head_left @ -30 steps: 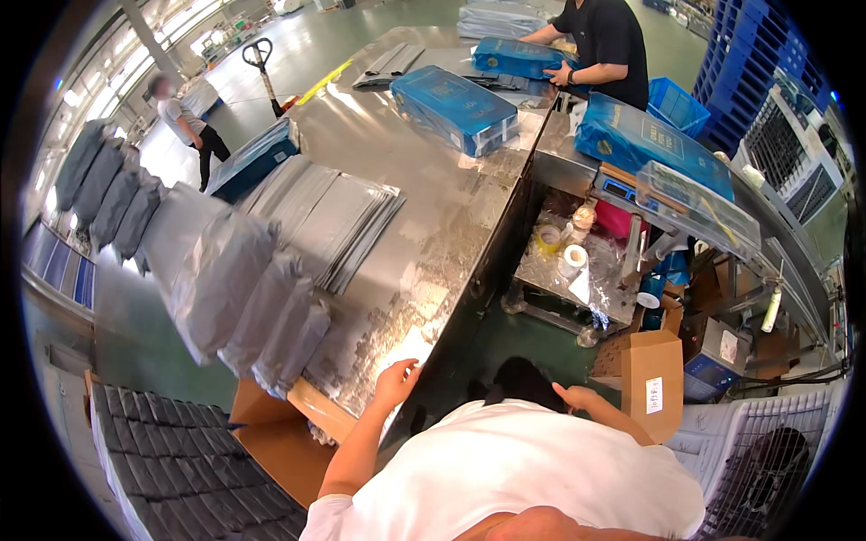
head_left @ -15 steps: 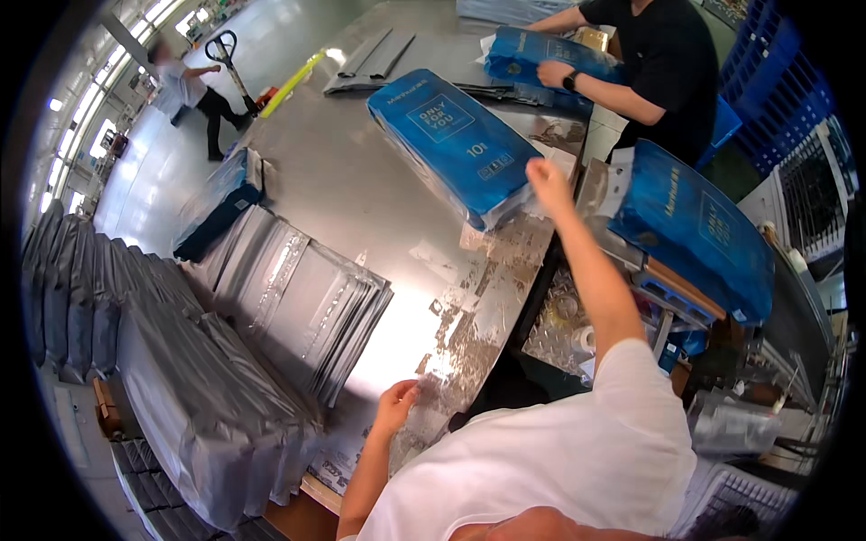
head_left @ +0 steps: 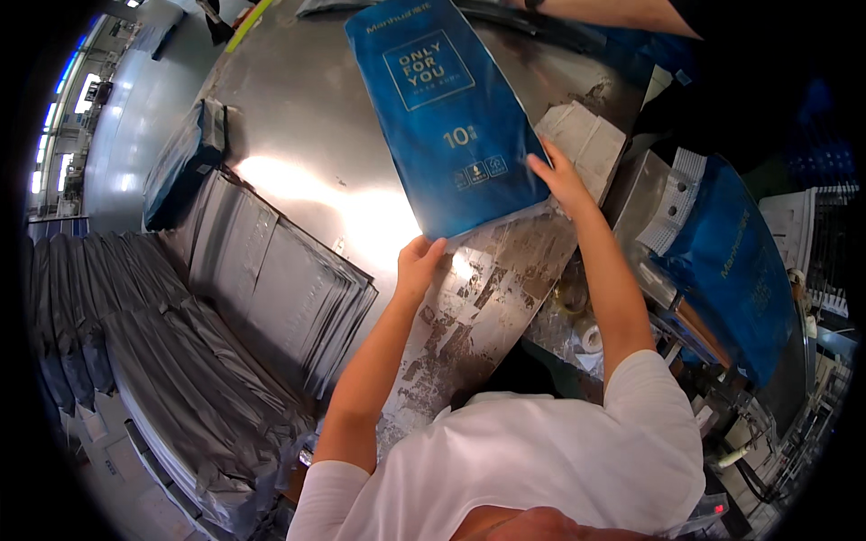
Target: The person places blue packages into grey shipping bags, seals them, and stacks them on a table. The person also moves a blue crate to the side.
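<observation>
A large flat blue plastic pack [head_left: 446,117] with pale print lies slanted on the metal table in front of me. My left hand [head_left: 421,263] is closed on its near left corner, thumb on top. My right hand [head_left: 563,178] grips the right edge close to the near corner, its thumb over the top face and the other fingers partly hidden. Just right of the pack is a pile of white paper sheets [head_left: 585,135]. A stack of flat grey plastic bags [head_left: 271,270] lies left of my left hand.
Filled grey parcels [head_left: 180,379] are piled along the left. A blue pack [head_left: 185,167] rests at the table's left edge, and another [head_left: 735,261] stands at right beside machinery. A co-worker's forearm [head_left: 622,13] crosses the top right. The metal table [head_left: 298,117] has a worn near edge.
My left hand has moved up from the near table edge onto the pack's corner. My right hand has closed on its right edge. The view has shifted, and the pack is turned more upright in it.
</observation>
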A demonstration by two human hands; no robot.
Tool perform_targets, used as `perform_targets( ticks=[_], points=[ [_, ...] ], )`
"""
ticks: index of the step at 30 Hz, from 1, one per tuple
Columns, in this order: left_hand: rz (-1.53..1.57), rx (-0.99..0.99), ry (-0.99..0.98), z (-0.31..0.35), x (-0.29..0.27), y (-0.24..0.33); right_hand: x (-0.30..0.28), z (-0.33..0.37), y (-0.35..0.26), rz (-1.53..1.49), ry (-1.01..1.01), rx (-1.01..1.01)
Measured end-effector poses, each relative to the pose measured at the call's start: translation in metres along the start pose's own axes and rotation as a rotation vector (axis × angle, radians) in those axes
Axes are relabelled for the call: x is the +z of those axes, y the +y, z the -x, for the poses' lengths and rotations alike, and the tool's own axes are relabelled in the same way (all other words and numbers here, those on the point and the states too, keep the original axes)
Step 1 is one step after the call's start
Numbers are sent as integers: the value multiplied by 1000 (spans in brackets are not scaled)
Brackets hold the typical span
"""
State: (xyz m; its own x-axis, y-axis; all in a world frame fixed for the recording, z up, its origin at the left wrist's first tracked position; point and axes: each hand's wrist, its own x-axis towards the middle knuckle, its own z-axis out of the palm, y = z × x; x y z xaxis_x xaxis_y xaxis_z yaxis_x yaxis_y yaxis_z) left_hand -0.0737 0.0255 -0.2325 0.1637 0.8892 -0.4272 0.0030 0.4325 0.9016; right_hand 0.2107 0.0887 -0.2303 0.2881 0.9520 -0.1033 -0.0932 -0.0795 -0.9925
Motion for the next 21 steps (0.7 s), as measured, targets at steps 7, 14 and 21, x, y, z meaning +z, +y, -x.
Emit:
perform_targets(
  ticks=[7,14,21],
  points=[
    [-63,21,92,3,5,-31,15,121,45,-74,-108,500],
    [294,92,11,7,7,-25,63,120,62,-410,42,299],
    [222,63,8,6,-8,-32,68,144,85,-502,42,175]
  ],
)
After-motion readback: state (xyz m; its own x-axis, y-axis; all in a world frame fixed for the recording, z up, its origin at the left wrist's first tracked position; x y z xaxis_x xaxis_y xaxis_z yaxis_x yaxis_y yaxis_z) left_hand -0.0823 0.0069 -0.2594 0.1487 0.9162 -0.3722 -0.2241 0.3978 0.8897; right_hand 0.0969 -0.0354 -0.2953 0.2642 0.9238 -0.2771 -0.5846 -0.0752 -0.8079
